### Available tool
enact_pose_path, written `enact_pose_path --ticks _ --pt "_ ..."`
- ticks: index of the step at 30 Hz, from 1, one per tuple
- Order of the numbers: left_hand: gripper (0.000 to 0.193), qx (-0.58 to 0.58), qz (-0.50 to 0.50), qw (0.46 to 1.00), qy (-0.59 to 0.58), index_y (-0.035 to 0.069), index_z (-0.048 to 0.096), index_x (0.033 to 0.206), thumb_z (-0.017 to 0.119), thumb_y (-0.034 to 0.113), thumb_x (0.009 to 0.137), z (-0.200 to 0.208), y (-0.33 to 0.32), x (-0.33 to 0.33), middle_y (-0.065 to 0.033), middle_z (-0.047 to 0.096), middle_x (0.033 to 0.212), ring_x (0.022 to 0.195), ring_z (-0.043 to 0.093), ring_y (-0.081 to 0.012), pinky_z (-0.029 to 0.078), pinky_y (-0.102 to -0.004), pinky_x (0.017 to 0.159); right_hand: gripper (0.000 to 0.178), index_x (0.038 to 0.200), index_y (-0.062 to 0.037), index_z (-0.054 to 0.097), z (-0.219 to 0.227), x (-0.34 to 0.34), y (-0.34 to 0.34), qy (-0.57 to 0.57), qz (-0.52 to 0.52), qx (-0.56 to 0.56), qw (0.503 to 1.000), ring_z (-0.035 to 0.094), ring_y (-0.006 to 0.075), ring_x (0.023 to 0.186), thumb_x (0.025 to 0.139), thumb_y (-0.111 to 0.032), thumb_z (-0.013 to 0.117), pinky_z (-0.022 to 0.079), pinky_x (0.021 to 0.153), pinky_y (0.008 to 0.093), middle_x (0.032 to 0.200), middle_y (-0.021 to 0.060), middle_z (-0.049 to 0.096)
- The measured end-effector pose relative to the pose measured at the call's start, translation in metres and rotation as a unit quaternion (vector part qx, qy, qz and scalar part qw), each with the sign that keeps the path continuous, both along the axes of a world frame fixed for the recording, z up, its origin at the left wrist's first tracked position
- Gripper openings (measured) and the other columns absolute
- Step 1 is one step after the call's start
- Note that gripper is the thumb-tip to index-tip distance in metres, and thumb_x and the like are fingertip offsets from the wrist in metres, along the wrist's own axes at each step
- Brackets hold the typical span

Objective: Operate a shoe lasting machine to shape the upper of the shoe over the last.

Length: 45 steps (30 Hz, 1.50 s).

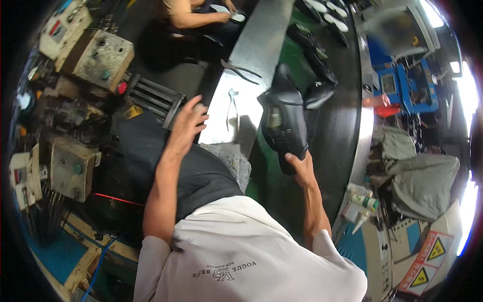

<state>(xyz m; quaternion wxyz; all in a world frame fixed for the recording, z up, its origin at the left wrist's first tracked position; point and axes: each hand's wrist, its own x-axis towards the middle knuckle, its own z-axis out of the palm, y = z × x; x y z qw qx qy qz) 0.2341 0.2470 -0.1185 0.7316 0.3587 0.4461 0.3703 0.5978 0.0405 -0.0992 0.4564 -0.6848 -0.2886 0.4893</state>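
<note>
My right hand [301, 168] grips the near end of a black shoe [289, 121], over the green and dark conveyor belt. The shoe's opening faces up and shows a pale patch inside. My left hand [187, 126] is raised over my lap, left of the metal ledge, its fingers apart and nothing visible in them. On the bright metal ledge [214, 108] between my hands lie silver pliers [232, 110]. Farther up the ledge rests a pair of dark-handled pincers [242, 72].
More black shoes [317, 63] stand along the belt [347, 95], some with white insoles [336, 22] at the far end. A co-worker's hand [219, 17] holds a shoe at upper left. Machine control boxes [103, 60] flank my left; bottles [363, 201] and covered equipment [425, 183] line the right.
</note>
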Motion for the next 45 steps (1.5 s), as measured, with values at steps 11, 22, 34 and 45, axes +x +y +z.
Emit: enact_pose_path --ticks 11,22,34,45 --pt "0.076 0.096 0.236 0.967 -0.029 -0.001 0.047 0.162 0.072 0.045 0.107 0.04 -0.037 -0.107 -0.0151 0.058 0.155 0.145 0.052 -0.0265 0.041 -0.0417 0.123 0.092 0.161 0.0098 0.041 0.03 -0.293 0.163 0.177 0.314 0.079 0.929 0.067 0.0285 0.126 0.096 -0.035 0.089 0.054 0.11 0.0402 0.14 0.0234 0.067" --pt "0.1 0.037 0.285 0.953 -0.1 0.003 0.019 0.177 0.069 -0.005 0.09 0.008 -0.198 -0.172 -0.0132 0.047 0.167 0.153 0.046 -0.0247 0.038 -0.04 0.128 0.068 0.163 0.0066 0.049 -0.026 -0.347 0.139 0.201 0.464 -0.02 0.862 0.061 0.024 0.133 0.117 -0.042 0.058 0.047 0.115 0.0357 0.147 0.0206 0.065" --pt "0.066 0.122 0.349 0.928 0.041 0.004 0.049 0.165 0.07 0.034 0.11 0.053 -0.14 -0.217 -0.0129 0.062 0.153 0.142 0.055 -0.0211 0.039 -0.0348 0.123 0.086 0.169 0.0037 0.036 0.027 -0.353 0.149 -0.008 0.607 0.176 0.775 0.045 0.0446 0.157 0.109 -0.049 0.068 0.034 0.13 0.0467 0.167 0.0333 0.047" --pt "0.053 0.174 0.391 0.868 0.251 0.002 0.062 0.153 0.069 0.032 0.111 0.068 -0.135 -0.192 -0.0158 0.072 0.139 0.126 0.066 -0.0215 0.051 -0.0357 0.111 0.083 0.167 -0.0033 0.046 0.046 -0.396 0.186 -0.019 0.604 0.221 0.766 0.053 0.0337 0.148 0.1 -0.034 0.084 0.04 0.124 0.0418 0.155 0.0248 0.059"
